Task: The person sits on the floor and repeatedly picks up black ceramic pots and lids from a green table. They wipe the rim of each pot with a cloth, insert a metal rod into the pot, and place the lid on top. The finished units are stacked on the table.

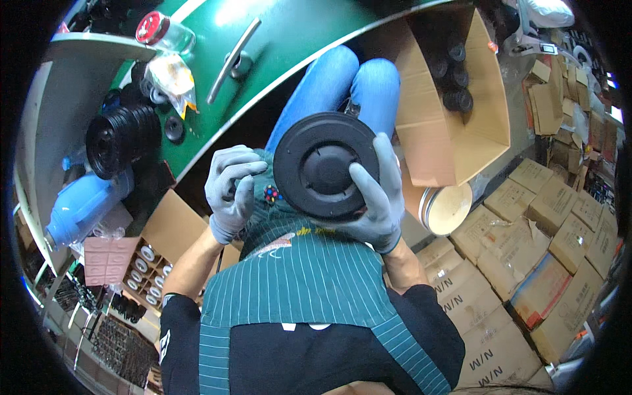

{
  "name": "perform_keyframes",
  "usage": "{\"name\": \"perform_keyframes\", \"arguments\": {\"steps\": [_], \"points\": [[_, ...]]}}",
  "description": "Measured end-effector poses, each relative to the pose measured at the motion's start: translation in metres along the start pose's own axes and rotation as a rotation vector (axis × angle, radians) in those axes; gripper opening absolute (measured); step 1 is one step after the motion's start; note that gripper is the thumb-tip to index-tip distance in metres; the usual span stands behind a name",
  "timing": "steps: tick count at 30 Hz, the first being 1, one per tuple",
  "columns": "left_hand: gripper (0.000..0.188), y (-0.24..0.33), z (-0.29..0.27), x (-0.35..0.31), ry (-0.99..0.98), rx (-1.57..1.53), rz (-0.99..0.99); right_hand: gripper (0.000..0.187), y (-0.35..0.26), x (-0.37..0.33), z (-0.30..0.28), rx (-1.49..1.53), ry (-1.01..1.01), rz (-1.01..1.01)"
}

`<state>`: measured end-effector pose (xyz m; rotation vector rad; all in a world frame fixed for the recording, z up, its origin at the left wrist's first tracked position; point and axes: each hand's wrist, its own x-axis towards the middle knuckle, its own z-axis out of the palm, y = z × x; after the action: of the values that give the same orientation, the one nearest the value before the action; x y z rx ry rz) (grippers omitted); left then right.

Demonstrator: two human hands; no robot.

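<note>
and here's the black disc, held up in front of the apron, the right hand gripping its right edge, one digit pressed onto its face! just left of the disc, the left hand has fingers curled; can't tell whether they hold anything. beyond the disc, blue jeans; right of it, an open carton; well left of it, black ribbed parts.

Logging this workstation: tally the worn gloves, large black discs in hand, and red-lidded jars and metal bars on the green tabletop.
Worn gray gloves: 2
Large black disc in the right hand: 1
Red-lidded jar: 1
Silver metal bar: 1
Total: 5
</note>
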<state>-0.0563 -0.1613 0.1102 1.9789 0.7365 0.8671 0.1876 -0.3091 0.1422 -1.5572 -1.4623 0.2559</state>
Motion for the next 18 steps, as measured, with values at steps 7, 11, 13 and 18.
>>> {"name": "perform_keyframes", "arguments": {"steps": [7,11,13,18], "points": [[0.058,-0.037,0.005,0.015,-0.023,0.055,0.044,0.104,0.013,0.064,-0.009,0.145,0.134,0.051],[0.109,-0.038,0.011,0.047,0.094,0.094,0.393,0.054,0.067,0.055,0.026,0.660,0.260,0.755],[0.102,-0.036,0.007,0.080,0.104,0.106,0.472,0.043,0.103,0.046,0.053,0.835,0.288,0.875],[0.068,-0.013,-0.031,0.171,0.158,0.191,0.113,0.070,0.135,0.088,0.082,1.313,0.013,0.859]]}}
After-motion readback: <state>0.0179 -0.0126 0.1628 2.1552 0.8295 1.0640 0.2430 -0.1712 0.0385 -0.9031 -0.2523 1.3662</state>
